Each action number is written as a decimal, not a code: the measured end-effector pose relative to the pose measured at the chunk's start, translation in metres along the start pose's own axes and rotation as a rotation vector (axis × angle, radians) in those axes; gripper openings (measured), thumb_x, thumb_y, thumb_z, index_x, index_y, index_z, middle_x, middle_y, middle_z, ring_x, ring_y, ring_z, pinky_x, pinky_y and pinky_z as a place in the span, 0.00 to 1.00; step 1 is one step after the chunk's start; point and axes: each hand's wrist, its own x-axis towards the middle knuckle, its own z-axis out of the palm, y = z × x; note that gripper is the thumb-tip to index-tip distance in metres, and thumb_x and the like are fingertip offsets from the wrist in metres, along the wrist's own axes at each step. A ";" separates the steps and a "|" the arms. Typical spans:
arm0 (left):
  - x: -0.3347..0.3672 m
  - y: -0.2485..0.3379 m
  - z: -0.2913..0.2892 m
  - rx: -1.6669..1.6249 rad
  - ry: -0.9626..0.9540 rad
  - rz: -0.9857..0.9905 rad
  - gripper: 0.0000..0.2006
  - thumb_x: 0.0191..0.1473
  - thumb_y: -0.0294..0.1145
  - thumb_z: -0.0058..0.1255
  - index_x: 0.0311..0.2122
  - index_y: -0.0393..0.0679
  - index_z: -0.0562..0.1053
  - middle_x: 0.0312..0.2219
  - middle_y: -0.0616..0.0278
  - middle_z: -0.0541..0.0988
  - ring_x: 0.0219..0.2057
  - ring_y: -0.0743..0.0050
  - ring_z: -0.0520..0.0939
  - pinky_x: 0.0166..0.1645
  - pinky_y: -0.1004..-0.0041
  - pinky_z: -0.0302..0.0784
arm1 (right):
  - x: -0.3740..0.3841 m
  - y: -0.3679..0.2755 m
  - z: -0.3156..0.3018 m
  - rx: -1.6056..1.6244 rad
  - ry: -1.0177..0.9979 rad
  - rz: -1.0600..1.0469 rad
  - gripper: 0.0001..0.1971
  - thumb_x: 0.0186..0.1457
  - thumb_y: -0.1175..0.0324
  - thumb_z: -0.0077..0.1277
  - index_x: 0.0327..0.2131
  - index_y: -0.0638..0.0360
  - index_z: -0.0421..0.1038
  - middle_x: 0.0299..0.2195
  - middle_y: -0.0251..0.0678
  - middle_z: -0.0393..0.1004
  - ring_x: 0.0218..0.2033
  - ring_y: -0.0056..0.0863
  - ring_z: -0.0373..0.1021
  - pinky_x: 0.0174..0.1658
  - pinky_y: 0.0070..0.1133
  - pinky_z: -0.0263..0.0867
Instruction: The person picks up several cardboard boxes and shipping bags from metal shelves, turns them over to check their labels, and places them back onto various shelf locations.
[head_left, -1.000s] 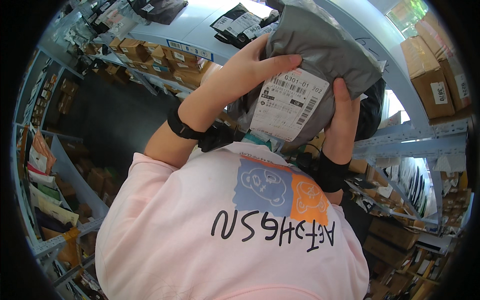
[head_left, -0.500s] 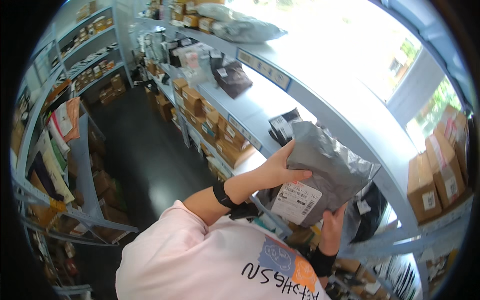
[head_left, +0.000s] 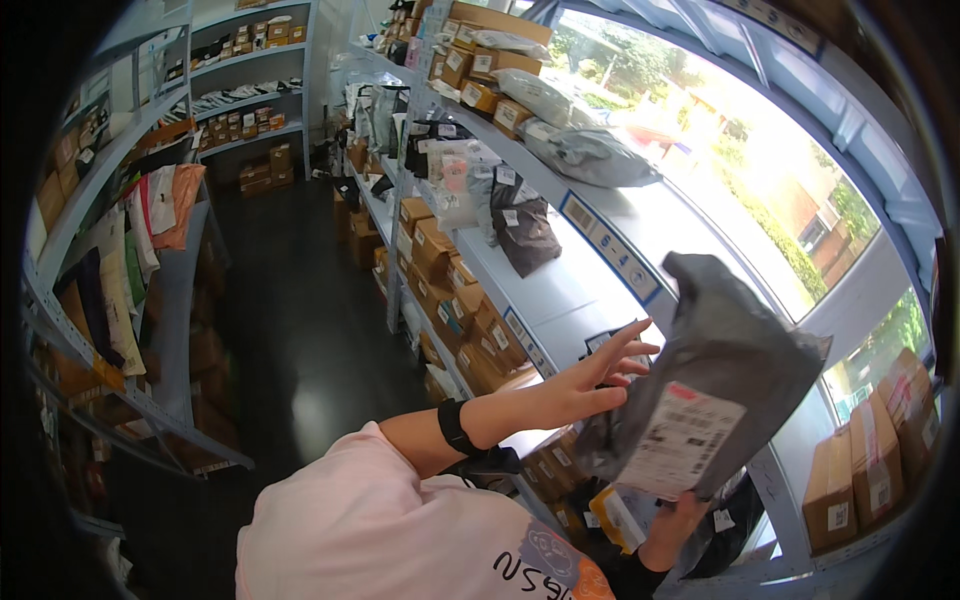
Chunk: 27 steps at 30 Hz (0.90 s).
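Observation:
A grey plastic mailer bag with a white label is held up before me at the right. At its lower edge my right hand is closed on the bag; most of the fingers are behind it. My left hand is open beside the bag's left side, fingers spread, with a black band round the wrist. Whether its fingertips touch the bag I cannot tell. Behind that hand, a dark package lies partly hidden on the middle shelf.
A blue-grey shelf beside me carries cardboard boxes and plastic mailers. Taped cartons stand at the far right. A second rack with mailers lines the left of the dark aisle floor.
My left hand has let go of the bag and spread its fingers. The bag has tilted more upright and moved right and slightly down in view, still in my right hand. The view has shifted.

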 end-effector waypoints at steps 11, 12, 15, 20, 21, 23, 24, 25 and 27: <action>-0.019 0.048 -0.149 0.302 -0.146 -0.081 0.36 0.61 0.33 0.49 0.69 0.51 0.46 0.58 0.51 0.65 0.52 0.64 0.74 0.55 0.66 0.70 | 0.156 -0.081 0.153 0.186 0.211 -0.129 0.39 0.60 0.44 0.49 0.64 0.63 0.53 0.59 0.38 0.61 0.59 0.31 0.59 0.62 0.26 0.52; -0.021 0.053 -0.164 0.300 -0.140 -0.086 0.36 0.61 0.33 0.49 0.69 0.51 0.46 0.58 0.51 0.65 0.52 0.64 0.74 0.55 0.66 0.70 | 0.166 -0.085 0.168 0.074 0.157 -0.115 0.38 0.60 0.44 0.48 0.64 0.61 0.53 0.59 0.39 0.62 0.58 0.31 0.61 0.60 0.26 0.55; -0.023 0.065 -0.210 0.279 -0.095 -0.085 0.34 0.60 0.37 0.50 0.67 0.48 0.50 0.53 0.53 0.69 0.49 0.66 0.75 0.53 0.68 0.71 | 0.193 -0.080 0.202 -0.170 0.072 -0.100 0.38 0.61 0.43 0.47 0.64 0.59 0.53 0.57 0.40 0.64 0.56 0.31 0.63 0.56 0.25 0.59; -0.018 0.078 -0.274 0.288 -0.150 -0.130 0.30 0.61 0.37 0.49 0.65 0.48 0.54 0.49 0.55 0.73 0.46 0.70 0.75 0.52 0.70 0.72 | 0.236 -0.038 0.227 -0.840 0.258 -0.347 0.33 0.64 0.45 0.40 0.63 0.58 0.55 0.56 0.46 0.65 0.56 0.37 0.65 0.57 0.27 0.59; -0.016 0.078 -0.285 0.304 -0.146 -0.148 0.29 0.61 0.37 0.50 0.65 0.48 0.55 0.49 0.55 0.73 0.46 0.70 0.75 0.51 0.70 0.72 | 0.238 -0.035 0.236 -0.848 0.272 -0.339 0.33 0.64 0.45 0.40 0.63 0.58 0.55 0.56 0.46 0.65 0.56 0.37 0.65 0.57 0.27 0.59; -0.009 0.078 -0.301 0.311 -0.159 -0.171 0.29 0.61 0.37 0.50 0.65 0.49 0.56 0.49 0.56 0.73 0.45 0.70 0.75 0.51 0.70 0.72 | 0.240 -0.028 0.250 -0.918 0.350 -0.490 0.26 0.65 0.55 0.40 0.61 0.60 0.58 0.57 0.48 0.65 0.58 0.39 0.63 0.60 0.28 0.55; -0.007 0.079 -0.307 0.308 -0.152 -0.188 0.28 0.61 0.37 0.50 0.64 0.49 0.57 0.49 0.57 0.73 0.45 0.71 0.75 0.51 0.70 0.71 | 0.237 -0.027 0.261 -0.925 0.361 -0.479 0.26 0.65 0.55 0.40 0.61 0.60 0.58 0.57 0.48 0.65 0.58 0.39 0.63 0.60 0.28 0.55; -0.005 0.080 -0.313 0.308 -0.141 -0.206 0.28 0.61 0.38 0.50 0.64 0.49 0.58 0.49 0.57 0.73 0.45 0.71 0.75 0.51 0.70 0.71 | 0.232 -0.029 0.274 -0.994 0.381 -0.586 0.24 0.65 0.60 0.41 0.60 0.61 0.60 0.57 0.47 0.65 0.58 0.40 0.63 0.61 0.29 0.54; 0.002 0.075 -0.323 0.294 -0.139 -0.217 0.27 0.61 0.37 0.50 0.63 0.48 0.58 0.49 0.58 0.73 0.45 0.71 0.75 0.52 0.70 0.71 | 0.212 -0.035 0.306 -1.093 0.415 -0.767 0.20 0.62 0.71 0.42 0.57 0.64 0.64 0.56 0.46 0.67 0.59 0.40 0.61 0.63 0.31 0.52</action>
